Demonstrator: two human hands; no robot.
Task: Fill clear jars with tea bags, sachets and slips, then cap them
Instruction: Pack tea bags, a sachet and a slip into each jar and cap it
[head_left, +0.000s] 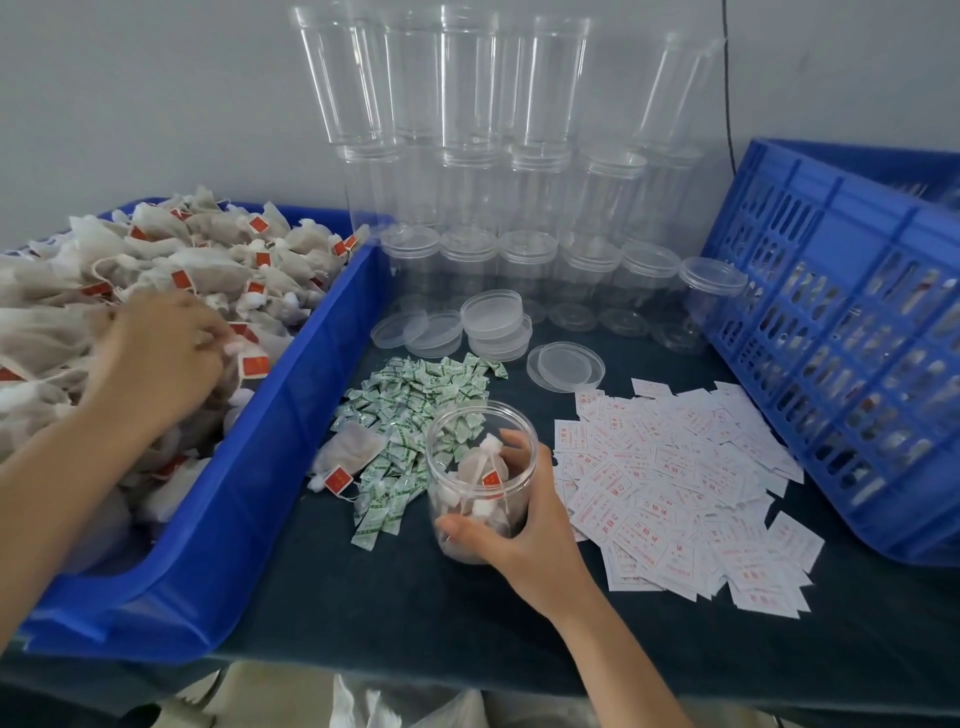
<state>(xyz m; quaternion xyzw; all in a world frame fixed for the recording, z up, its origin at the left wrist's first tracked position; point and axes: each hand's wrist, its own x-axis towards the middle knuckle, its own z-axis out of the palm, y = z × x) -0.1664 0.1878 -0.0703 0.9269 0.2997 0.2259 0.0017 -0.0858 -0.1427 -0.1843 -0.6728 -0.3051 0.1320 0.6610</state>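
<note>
My right hand (524, 525) grips an open clear jar (475, 441) standing on the dark table; several tea bags lie inside it. My left hand (161, 353) reaches into the blue bin (270, 467) at the left and its fingers curl among the heaped tea bags (218, 260), pinching at one with a red tag. Green-and-white sachets (415, 400) are piled just left of the jar, with one loose tea bag (348, 452) beside them. White slips with red print (685, 478) are spread to the jar's right.
Stacks of empty clear jars (509, 171) stand against the back wall, with loose clear lids (493, 317) in front of them. A blue slatted crate (841, 332) tilts at the right. The table's front edge runs close to me.
</note>
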